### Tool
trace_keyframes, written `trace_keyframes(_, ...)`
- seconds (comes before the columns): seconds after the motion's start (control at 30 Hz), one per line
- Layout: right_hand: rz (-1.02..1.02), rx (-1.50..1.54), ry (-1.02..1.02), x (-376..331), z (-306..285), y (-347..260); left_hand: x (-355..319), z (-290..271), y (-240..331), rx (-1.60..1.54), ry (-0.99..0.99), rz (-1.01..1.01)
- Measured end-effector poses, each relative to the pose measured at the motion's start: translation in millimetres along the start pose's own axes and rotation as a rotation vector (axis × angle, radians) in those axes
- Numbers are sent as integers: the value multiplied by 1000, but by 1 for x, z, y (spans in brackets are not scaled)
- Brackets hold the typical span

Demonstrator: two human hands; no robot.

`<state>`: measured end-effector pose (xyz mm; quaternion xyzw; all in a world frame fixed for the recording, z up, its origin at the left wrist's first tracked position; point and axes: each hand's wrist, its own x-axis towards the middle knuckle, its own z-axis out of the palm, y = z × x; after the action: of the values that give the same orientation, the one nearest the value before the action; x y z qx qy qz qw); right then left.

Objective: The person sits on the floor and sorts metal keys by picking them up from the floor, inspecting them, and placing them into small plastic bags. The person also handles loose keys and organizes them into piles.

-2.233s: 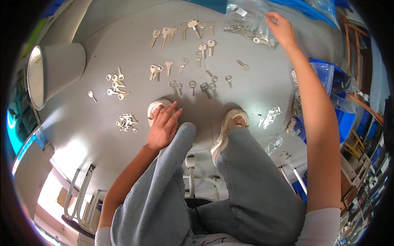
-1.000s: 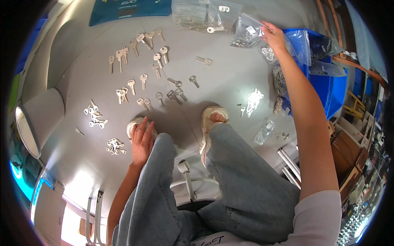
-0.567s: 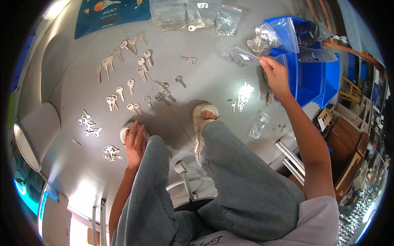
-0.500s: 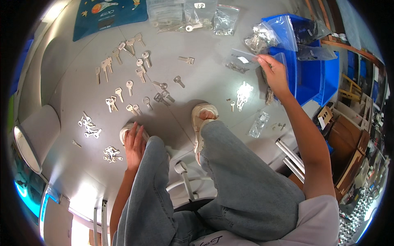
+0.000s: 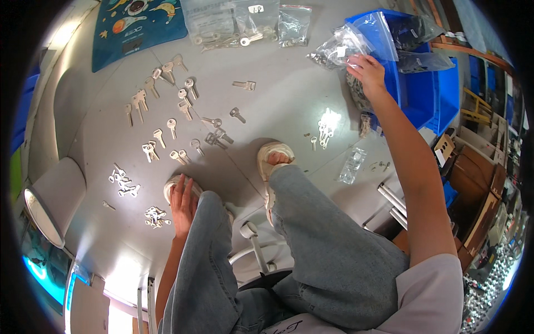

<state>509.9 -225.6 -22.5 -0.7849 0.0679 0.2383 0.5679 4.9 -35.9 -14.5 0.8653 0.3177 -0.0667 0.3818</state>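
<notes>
My right hand is at the far right, with thumb and fingers closed on the edge of a clear zip bag with a small white label. This bag lies against other clear bags beside the blue bin; where one ends and another begins is hard to make out. My left hand hangs by my left knee, over my left shoe, its fingers stretched out and holding nothing. Loose keys are spread on the grey floor ahead of it. Two heaps of small keys lie to its left.
A bright cluster of keys lies near the bin, with a small clear packet closer to me. Bags of keys and a blue printed mat line the far side. A white lampshade-like cylinder stands at left.
My right hand has moved the labelled bag up and away, from bare floor onto the bags beside the bin. My left hand has stayed by the knee. The whole view has shifted slightly.
</notes>
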Motion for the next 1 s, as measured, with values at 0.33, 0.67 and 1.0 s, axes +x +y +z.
trace_keyframes(0.33, -729, -1045, 94, 4, 11, -42, 1, -2, 1, 5, -12, -3)
trace_keyframes(0.67, -25, -733, -118, 70, 124, 2, -2, 0, -1, -74, -6, -70)
trace_keyframes(1.0, -204, -593, -303, 1, 108, -15, 11, -14, 5, 19, 5, 75)
